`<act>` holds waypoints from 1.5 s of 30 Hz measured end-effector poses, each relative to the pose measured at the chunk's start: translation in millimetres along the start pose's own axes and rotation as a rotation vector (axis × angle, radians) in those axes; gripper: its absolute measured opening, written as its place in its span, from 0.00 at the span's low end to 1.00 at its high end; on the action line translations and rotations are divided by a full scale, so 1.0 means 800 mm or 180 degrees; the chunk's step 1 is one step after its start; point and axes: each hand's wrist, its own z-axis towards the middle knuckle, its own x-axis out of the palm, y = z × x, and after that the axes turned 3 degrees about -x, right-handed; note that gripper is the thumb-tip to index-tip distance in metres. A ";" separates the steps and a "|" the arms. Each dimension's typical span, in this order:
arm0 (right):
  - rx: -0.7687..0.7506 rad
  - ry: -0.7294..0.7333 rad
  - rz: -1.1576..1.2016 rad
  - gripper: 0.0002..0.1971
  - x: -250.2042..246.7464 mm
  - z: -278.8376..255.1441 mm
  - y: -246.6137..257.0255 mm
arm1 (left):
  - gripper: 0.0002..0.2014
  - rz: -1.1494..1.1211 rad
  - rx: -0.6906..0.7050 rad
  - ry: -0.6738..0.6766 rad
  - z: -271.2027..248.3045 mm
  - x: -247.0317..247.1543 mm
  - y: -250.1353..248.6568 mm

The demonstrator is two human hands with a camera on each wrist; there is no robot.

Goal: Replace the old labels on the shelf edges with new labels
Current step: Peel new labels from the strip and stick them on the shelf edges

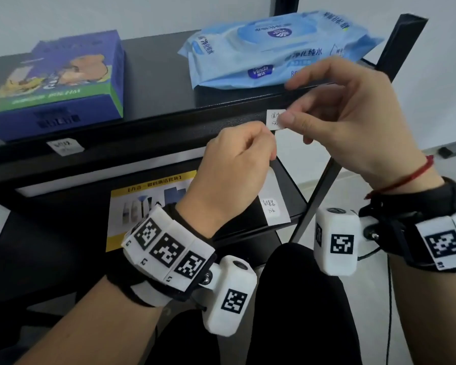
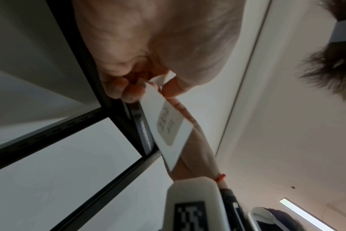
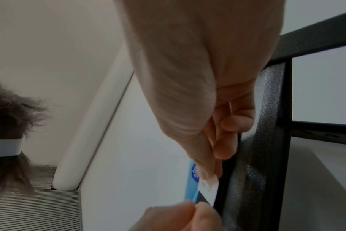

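Hands meet just in front of the top shelf edge: your right hand pinches the handwritten label, your left hand pinches its backing strip. Edge lies just behind, running left-right; your right hand is nearer.

At upper centre of the frame we log the left hand, fingertips and thumb pinching a white label sheet bearing one handwritten sticker. We note the black shelf frame just left of it and the right hand's forearm behind it.
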 end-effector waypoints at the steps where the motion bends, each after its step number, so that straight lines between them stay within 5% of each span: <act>1: 0.0010 -0.0030 -0.0018 0.16 -0.002 0.002 0.001 | 0.15 0.0073 0.0026 -0.0112 0.002 0.003 0.000; 11: -0.0195 0.0043 -0.0658 0.17 -0.009 0.014 0.011 | 0.08 0.0740 0.0431 -0.1143 0.006 0.004 -0.006; 45: -0.0198 -0.0211 -0.0726 0.17 0.003 0.018 0.010 | 0.12 0.0663 0.0600 -0.1684 0.019 0.016 -0.004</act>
